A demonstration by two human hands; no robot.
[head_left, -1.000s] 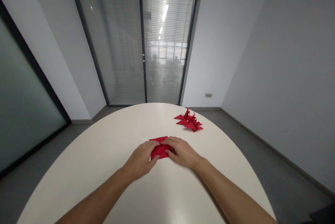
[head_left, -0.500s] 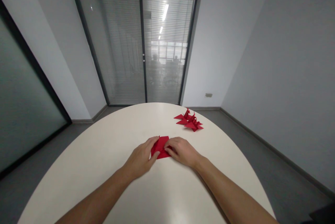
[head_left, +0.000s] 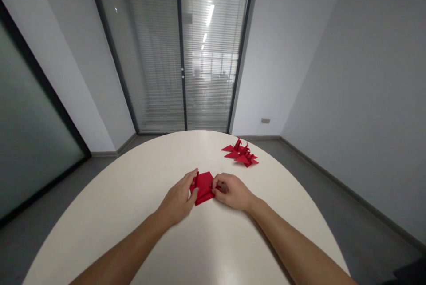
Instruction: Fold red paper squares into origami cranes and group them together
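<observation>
Between my hands, on the white table, is a folded sheet of red origami paper [head_left: 204, 184]. My left hand [head_left: 179, 198] grips its left side, the thumb near the lower edge and the fingers along a raised flap. With thumb and fingertips pinched together, my right hand [head_left: 232, 191] holds the paper's right edge. Part of each edge is hidden behind my fingers. Several folded red paper cranes [head_left: 244, 155] sit close together beyond my right hand.
The round white table [head_left: 159, 156] spans the lower view, its curved far edge just past the cranes. Behind it are a glass partition with blinds [head_left: 159, 98] and a pale wall with a socket [head_left: 265, 120]. A dark object [head_left: 411, 271] shows at the lower right.
The red paper has turned slightly and shifted a little left. A flap now stands up at its left side under my left fingers. My right fingers have curled more tightly.
</observation>
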